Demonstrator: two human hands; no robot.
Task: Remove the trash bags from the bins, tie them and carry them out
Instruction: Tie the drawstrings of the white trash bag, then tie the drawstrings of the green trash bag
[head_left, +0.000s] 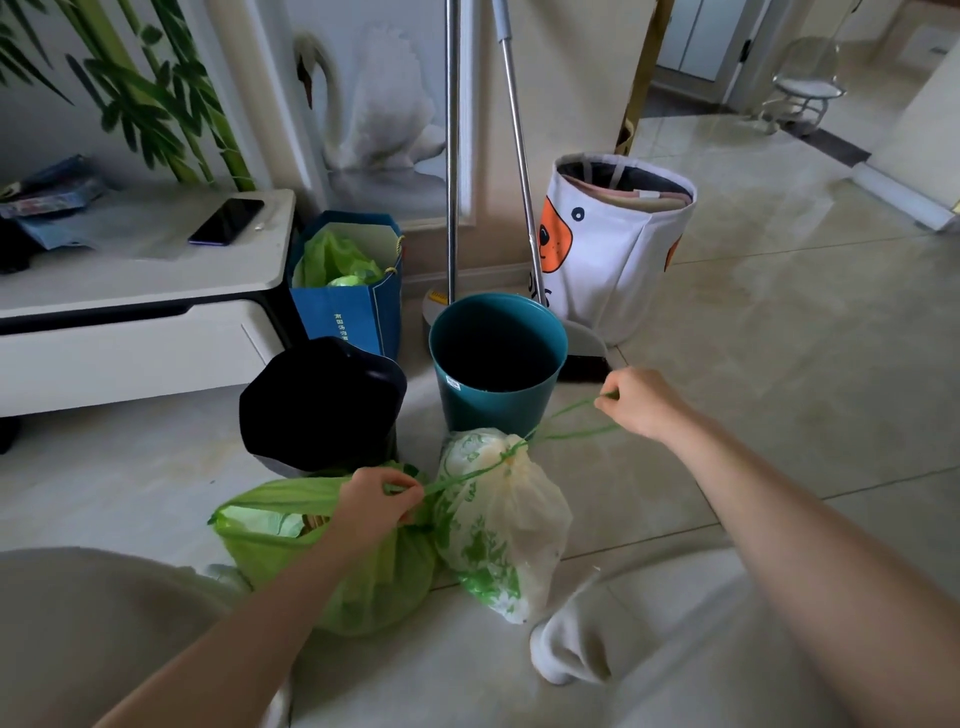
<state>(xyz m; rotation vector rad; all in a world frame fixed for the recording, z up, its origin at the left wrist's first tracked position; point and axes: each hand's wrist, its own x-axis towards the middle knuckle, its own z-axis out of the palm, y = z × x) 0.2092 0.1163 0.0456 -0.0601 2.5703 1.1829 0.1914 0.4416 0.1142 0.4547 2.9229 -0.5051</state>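
Observation:
A white trash bag with green print (498, 525) lies on the floor, its neck cinched by a green drawstring (561, 423). My right hand (641, 402) pinches one end of the drawstring out to the right. My left hand (376, 501) grips the other end, stretched taut. Under my left hand sits a green trash bag (291, 551), its mouth loose. Behind them stand a teal bin (496, 364) with no bag inside and a bin lined with a black bag (322, 405).
A blue paper bag (348, 296) holding green plastic stands by the white cabinet (130, 312). A broom and dustpan (582, 338) lean behind the teal bin, beside a white fabric basket (618, 244). My sock-clad foot (569, 644) rests near the white bag.

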